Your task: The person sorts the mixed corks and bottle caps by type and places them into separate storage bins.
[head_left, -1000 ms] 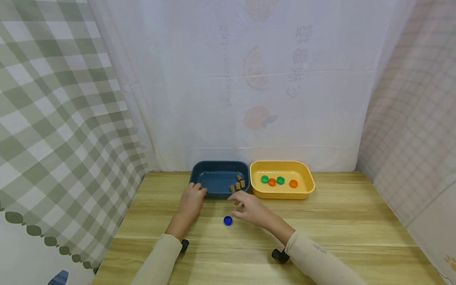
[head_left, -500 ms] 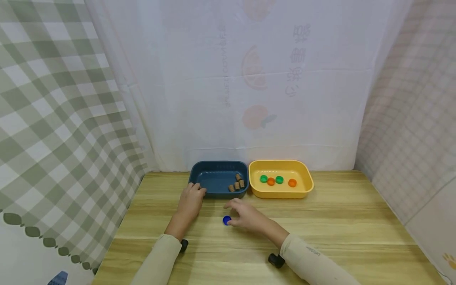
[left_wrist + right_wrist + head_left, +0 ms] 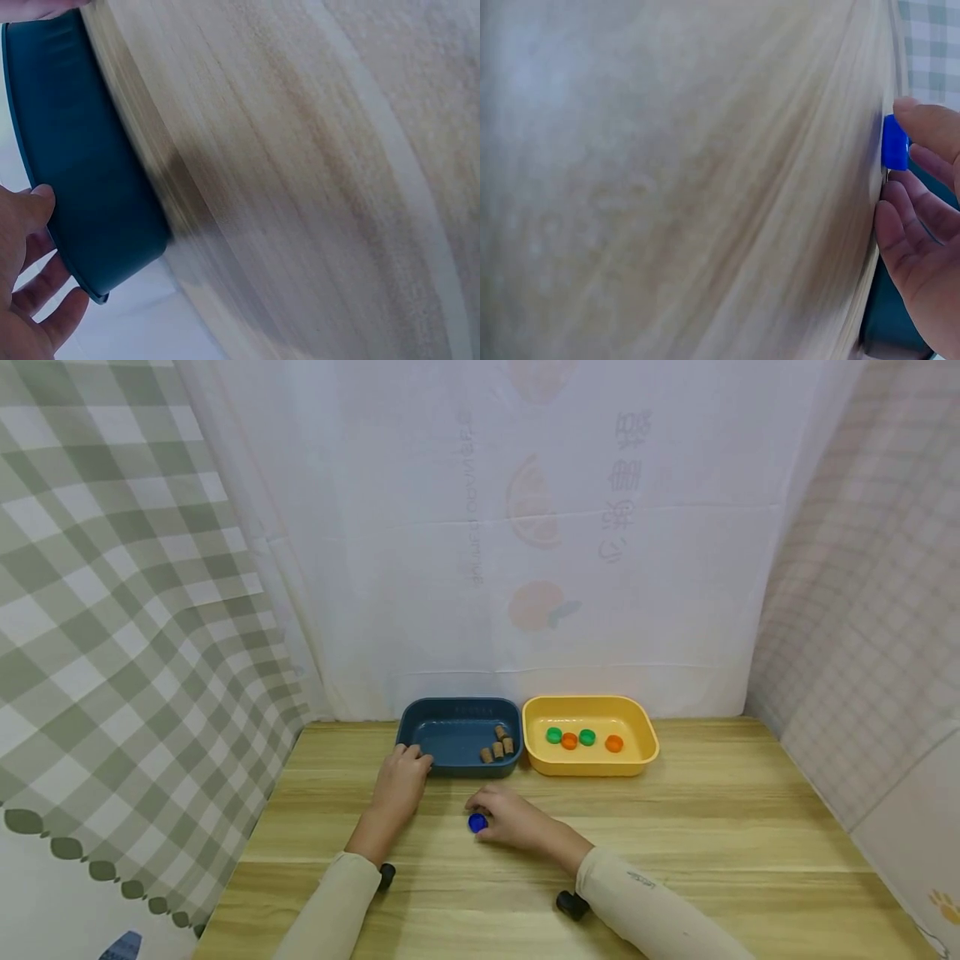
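My left hand (image 3: 402, 779) grips the near left corner of a dark blue tray (image 3: 450, 768), with the thumb at its rim in the left wrist view. A small blue bottle cap (image 3: 477, 823) sits on the table in front of that tray. Around the cap are the thumb and forefinger of my right hand (image 3: 513, 821), one on either side, pinching it. From the right wrist view, the thumb (image 3: 930, 127) touches the edge of the blue cap (image 3: 894, 142); the other fingers curve below it. Several corks (image 3: 498, 749) stand or lie at the right end of the blue tray.
A yellow tray (image 3: 592, 769) stands right beside the blue one, with green caps (image 3: 587, 737) and orange caps (image 3: 614, 743) in it. A white curtain (image 3: 420, 568) hangs behind both trays, and a checked cloth (image 3: 217, 610) hangs at the left.
My right hand has come down and left from above the table to the blue bottle cap, its fingers closing around it. The left hand stays on the blue tray.
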Demonstrator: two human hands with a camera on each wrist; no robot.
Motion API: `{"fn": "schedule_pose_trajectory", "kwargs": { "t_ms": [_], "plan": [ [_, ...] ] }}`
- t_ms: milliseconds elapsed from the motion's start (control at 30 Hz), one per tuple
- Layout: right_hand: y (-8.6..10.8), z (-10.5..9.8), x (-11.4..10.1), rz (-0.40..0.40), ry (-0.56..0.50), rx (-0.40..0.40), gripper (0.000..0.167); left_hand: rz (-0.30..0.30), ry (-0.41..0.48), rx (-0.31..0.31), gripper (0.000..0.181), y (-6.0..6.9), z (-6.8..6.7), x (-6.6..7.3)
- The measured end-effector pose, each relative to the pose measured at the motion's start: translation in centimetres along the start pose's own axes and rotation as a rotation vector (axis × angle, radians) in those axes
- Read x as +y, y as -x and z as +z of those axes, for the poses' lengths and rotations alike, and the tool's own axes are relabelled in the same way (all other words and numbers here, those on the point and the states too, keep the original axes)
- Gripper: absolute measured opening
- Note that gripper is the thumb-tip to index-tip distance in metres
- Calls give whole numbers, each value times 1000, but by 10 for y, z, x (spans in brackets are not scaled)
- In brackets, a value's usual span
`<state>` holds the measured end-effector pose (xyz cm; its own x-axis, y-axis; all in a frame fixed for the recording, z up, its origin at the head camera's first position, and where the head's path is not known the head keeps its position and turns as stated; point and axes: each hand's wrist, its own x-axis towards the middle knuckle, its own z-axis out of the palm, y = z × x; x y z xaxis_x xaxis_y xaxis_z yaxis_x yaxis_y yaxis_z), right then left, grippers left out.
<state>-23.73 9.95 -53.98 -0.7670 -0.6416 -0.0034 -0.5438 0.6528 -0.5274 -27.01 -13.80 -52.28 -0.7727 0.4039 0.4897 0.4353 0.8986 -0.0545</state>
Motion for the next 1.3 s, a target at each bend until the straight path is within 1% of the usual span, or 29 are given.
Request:
{"fn": "schedule_pose_trajectory", "kwargs": {
  "t_ms": [100, 167, 267, 367, 433, 600, 800, 900, 1067, 1133, 1300],
  "plan": [
    [-1, 1, 0, -21, 19, 3, 31, 11, 21, 30, 4, 0, 0, -1],
    [-1, 1, 1, -26, 12, 5, 27, 20, 35, 51, 5, 0, 1, -2],
    [-1, -1, 1, -28, -4, 5, 24, 28, 52, 78, 7, 1, 2, -3],
    [-1, -2, 1, -31, -8, 5, 24, 31, 69, 88, 8, 0, 2, -4],
    [0, -2, 2, -33, -3, 6, 24, 32, 77, 89, 8, 0, 2, -5],
    [3, -3, 3, -47, 10, 11, 24, 31, 87, 67, 7, 0, 3, -6],
    [14, -6, 6, -59, -12, 36, 25, 32, 89, 40, 5, 1, 2, -6],
    [19, -10, 9, -38, -35, 46, 24, 35, 89, 39, 6, 2, 1, -6],
    [30, -21, 12, 40, -88, 43, 26, 33, 90, 25, 7, 2, 0, -6],
    [34, -25, 14, 58, -95, 52, 26, 27, 88, 20, 7, 2, 0, -7],
    [47, -32, 21, 88, -118, 95, 26, 24, 92, 32, 8, 2, 1, -7]
  ]
}}
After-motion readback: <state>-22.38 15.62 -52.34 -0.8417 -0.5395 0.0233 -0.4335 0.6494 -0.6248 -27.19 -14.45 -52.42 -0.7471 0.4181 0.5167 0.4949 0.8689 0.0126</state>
